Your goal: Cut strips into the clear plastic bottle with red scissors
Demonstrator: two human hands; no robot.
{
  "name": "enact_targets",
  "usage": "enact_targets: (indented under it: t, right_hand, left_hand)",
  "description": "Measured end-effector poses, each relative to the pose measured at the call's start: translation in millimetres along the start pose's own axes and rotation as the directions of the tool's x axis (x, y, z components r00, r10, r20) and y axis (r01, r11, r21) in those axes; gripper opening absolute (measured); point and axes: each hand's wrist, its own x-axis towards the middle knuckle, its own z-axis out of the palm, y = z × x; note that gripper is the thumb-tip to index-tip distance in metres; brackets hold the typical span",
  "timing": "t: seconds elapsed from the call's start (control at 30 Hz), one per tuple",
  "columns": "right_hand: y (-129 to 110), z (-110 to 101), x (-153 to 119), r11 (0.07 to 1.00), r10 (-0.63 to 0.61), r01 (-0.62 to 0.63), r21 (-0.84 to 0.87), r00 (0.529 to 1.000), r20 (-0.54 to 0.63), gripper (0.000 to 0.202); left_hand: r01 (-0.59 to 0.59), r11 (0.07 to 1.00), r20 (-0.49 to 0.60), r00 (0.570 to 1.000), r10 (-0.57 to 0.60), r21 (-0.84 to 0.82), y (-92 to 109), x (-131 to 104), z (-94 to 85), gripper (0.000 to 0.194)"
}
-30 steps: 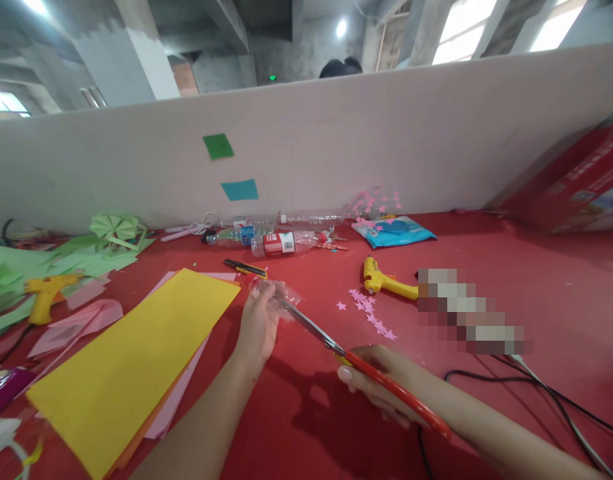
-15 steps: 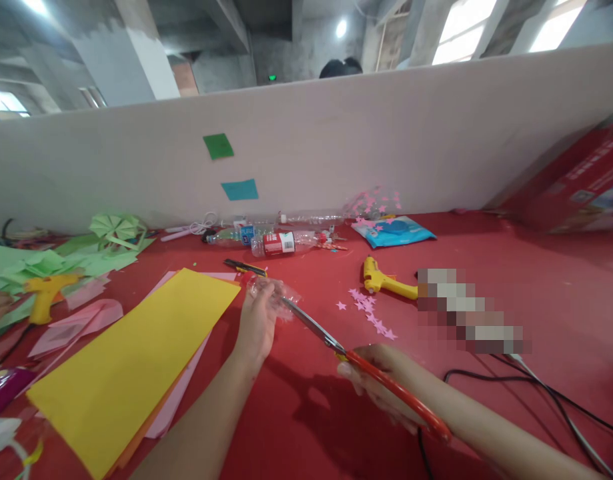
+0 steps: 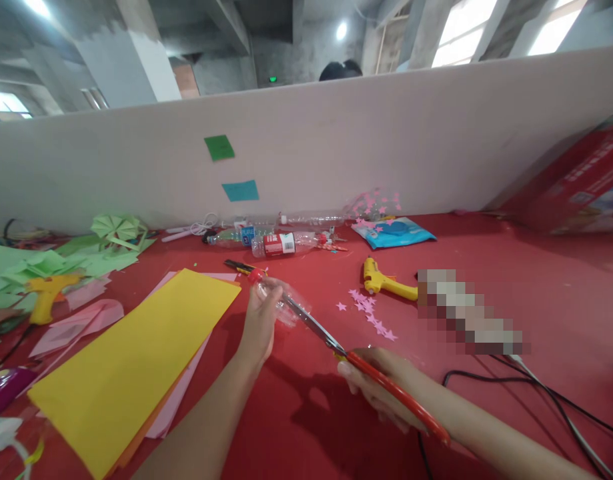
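Over the red tabletop (image 3: 306, 443), near the middle of our view, we hold a clear plastic bottle (image 3: 295, 295) in our left hand (image 3: 261, 317), the fingers closed on it just behind its red cap (image 3: 257, 275). We seem to pinch it there because the neck end should give a firm hold, leaving the wider part turned toward the scissors (image 3: 336, 345). Our right hand (image 3: 381, 383) is wrapped around their red handle, low and to the right, probably so the long blades reach the plastic in a straight line; the tips overlap it, though we cannot tell whether the blades are parted. Pink stars (image 3: 381, 327) and a yellow glue gun (image 3: 391, 285) lie beyond our right hand, and a stack of coloured paper (image 3: 136, 367) lies to our left, perhaps kept aside for elbow room. The bottle looks colourless and glossy, streaked with pale glints and tinted red by the table behind; its lower outline blurs, so we cannot make out that edge.
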Motion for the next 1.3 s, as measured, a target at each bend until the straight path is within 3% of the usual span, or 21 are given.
enact_targets:
  t: [0.27, 0.4, 0.47, 0.57, 0.77, 0.93, 1.13, 1.3]
  right_hand:
    - [-19.2, -1.5, -2.9, 0.996, 0.068, -0.067, -0.053, 0.998, 0.002, 0.049]
    - [-10.9, -1.3, -0.9, 0.998, 0.061, -0.06, 0.018, 0.998, -0.013, 0.05]
    - [-3.4, -0.5, 0.7, 1.0, -0.009, 0.009, -0.008, 1.0, -0.013, 0.049]
    - [1.8, 1.6, 1.6, 1.0, -0.008, 0.009, 0.005, 1.0, -0.014, 0.05]
    - [-10.9, 4.1, -1.3, 0.997, 0.08, -0.079, 0.017, 0.995, -0.06, 0.049]
    - [-20.0, 0.6, -3.4, 0.996, 0.078, -0.079, -0.042, 0.997, -0.028, 0.048]
    - [-14.2, 1.6, -1.4, 0.997, 0.071, -0.071, 0.018, 0.997, -0.011, 0.049]
    - [-7.7, 3.5, 1.0, 0.998, 0.01, -0.008, 0.066, 1.0, -0.021, 0.053]
  left_hand:
    - [0.017, 1.0, -0.027, 0.999, -0.017, 0.004, -0.2, 2.8, -3.1, 0.022]
    - [-0.027, 0.999, 0.008, 1.0, 0.027, 0.034, -2.8, 2.9, -5.5, 0.022]
    - [-0.078, 0.994, 0.066, 0.995, 0.073, 0.076, -5.9, 2.1, -6.1, 0.024]
    - [-0.122, 0.987, 0.144, 0.984, 0.106, 0.103, -11.0, 0.6, -5.9, 0.029]
    - [-0.123, 0.99, 0.137, 0.984, 0.114, 0.064, -13.7, 0.6, -5.0, 0.036]
    - [-0.111, 0.993, 0.133, 0.986, 0.103, 0.05, -13.6, 1.7, -6.1, 0.039]
    - [-0.138, 0.988, 0.129, 0.983, 0.127, 0.075, -14.1, 1.3, -7.0, 0.032]
    - [-0.134, 0.987, 0.197, 0.973, 0.116, 0.083, -8.6, -5.3, 1.0, 0.029]
